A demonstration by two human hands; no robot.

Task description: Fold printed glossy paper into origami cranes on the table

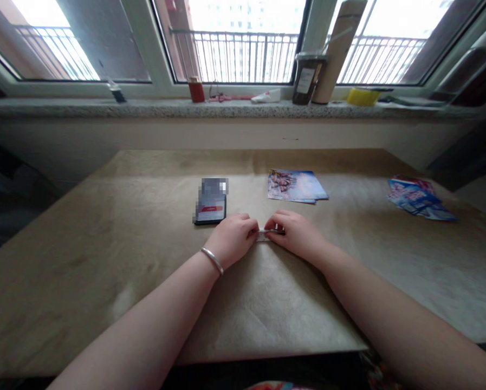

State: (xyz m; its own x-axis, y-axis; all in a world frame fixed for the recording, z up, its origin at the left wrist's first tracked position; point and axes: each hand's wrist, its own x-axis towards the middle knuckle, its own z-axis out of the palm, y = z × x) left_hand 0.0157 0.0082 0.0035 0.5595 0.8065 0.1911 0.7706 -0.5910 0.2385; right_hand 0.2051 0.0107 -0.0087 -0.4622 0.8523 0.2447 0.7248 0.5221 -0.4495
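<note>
Both my hands meet over the middle of the table, closed on a small whitish strip (261, 235) stretched between them. Most of the strip is hidden by fingers, so its kind cannot be made out. My left hand (235, 238), with a silver bangle (212, 260) at the wrist, pinches its left end. At the right end my right hand (293, 232) pinches it too, and a thin dark edge shows between those fingers. Just beyond my left hand lies a phone (211, 208), its screen partly blurred. Picture cards (297, 185) lie a little beyond my right hand.
The table (104, 260) has a tan cover. Blue and red packets (421, 199) lie at its right side. On the stone windowsill (153, 110) stand a red bottle (196, 90), a dark lidded container (306, 81), a tall cardboard tube (338, 54) and a yellow object (363, 97).
</note>
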